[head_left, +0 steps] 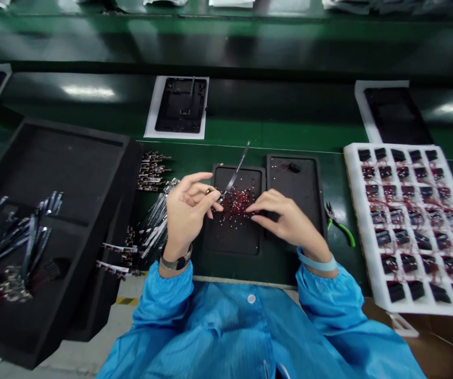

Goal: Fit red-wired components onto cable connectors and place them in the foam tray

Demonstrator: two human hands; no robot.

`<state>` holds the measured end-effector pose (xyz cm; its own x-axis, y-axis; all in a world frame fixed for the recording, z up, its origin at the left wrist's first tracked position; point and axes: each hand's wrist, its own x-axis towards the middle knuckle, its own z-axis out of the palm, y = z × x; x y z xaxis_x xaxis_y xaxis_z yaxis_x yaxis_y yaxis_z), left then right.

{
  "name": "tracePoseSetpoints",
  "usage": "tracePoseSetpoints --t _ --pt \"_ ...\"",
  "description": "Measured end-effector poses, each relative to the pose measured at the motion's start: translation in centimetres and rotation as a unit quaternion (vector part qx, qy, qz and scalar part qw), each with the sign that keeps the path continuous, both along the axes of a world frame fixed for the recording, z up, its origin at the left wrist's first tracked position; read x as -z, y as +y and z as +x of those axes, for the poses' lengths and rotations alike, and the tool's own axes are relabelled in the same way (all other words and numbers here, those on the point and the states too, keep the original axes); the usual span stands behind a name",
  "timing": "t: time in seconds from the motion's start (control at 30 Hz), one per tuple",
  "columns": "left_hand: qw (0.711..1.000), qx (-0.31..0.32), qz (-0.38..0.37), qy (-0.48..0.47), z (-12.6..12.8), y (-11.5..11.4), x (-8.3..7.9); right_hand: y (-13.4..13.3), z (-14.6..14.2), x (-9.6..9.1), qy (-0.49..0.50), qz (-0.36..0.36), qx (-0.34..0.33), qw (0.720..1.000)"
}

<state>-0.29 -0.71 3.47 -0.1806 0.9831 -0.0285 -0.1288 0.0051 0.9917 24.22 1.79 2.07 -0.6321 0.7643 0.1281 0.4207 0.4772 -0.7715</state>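
Observation:
My left hand [190, 202] pinches one end of a thin dark flex cable [237, 171], whose strip sticks up and away to the right. Below and beside it lies a black foam tray [232, 243] with a heap of small red-wired parts [239, 204] in it. At the right side of that heap, my right hand [284, 213] has its thumb and fingertips together; what they hold, if anything, is too small to make out. A second black tray [299, 192] adjoins on the right, with a small black wired part [293, 167] near its top.
Green-handled cutters [339, 226] lie right of the trays. Further right stands a white foam tray [353, 195] of black wired modules. Flex cables [155, 218] pile up on the left, beside big black bins [104, 210]. A black tablet housing [181, 105] rests on a white sheet behind.

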Motion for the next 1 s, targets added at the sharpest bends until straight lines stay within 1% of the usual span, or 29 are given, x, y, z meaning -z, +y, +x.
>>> tracePoseSetpoints --t 0.03,0.07,0.1,0.17,0.23,0.3,0.4,0.5,0.6,0.67,0.77,0.83,0.9,0.93,1.0 --pt "1.0 -0.013 0.007 0.007 -0.3 -0.1 -0.3 -0.2 -0.3 0.3 -0.03 0.009 -0.024 0.999" --pt "1.0 -0.026 0.013 0.011 -0.6 -0.2 -0.5 -0.3 -0.7 0.6 -0.053 0.02 -0.033 0.998" --pt "0.999 -0.038 0.022 0.013 -0.8 -0.3 -0.6 -0.5 -1.1 0.9 -0.071 0.032 -0.025 0.997" --pt "0.997 -0.061 0.038 0.008 -1.2 -0.5 -0.6 -0.6 -2.1 1.7 -0.09 0.051 0.02 0.994" --pt "0.996 -0.078 0.047 -0.002 -1.4 -0.6 -0.3 -0.6 -2.8 2.4 -0.102 0.056 0.059 0.991" --pt "0.995 -0.09 0.043 -0.009 -1.7 -0.7 0.1 -0.5 -3.0 2.7 -0.113 0.052 0.062 0.99" --pt "0.994 -0.102 0.032 -0.014 -2.2 -1.0 0.4 -0.2 -2.0 2.2 -0.105 0.042 0.049 0.992" --pt "0.994 -0.099 0.032 -0.026 -2.9 -1.3 0.4 0.2 0.3 1.3 -0.085 0.017 0.022 0.996" --pt "0.995 -0.085 0.028 -0.051 -3.3 -1.4 0.5 0.6 1.9 1.1 -0.116 0.0 -0.004 0.993" --pt "0.995 -0.085 0.019 -0.059 -3.4 -1.3 0.7 0.6 2.0 1.5 -0.147 0.004 -0.007 0.989" --pt "0.994 -0.094 0.009 -0.054 -3.2 -1.1 1.1 0.5 1.1 2.3 -0.168 0.014 -0.009 0.986" --pt "0.994 -0.099 0.01 -0.05 -3.1 -0.9 1.3 0.5 0.5 2.5 -0.149 0.013 -0.01 0.989" --pt "0.993 -0.1 0.011 -0.053 -3.0 -0.8 1.4 0.7 0.1 2.5 -0.101 0.004 0.002 0.995" --pt "0.993 -0.1 0.01 -0.057 -2.9 -0.7 1.4 0.8 0.0 2.4 -0.072 0.001 0.017 0.997" --pt "0.993 -0.099 0.003 -0.068 -2.8 -0.7 1.4 0.9 -0.2 2.3 -0.011 0.006 0.073 0.997"
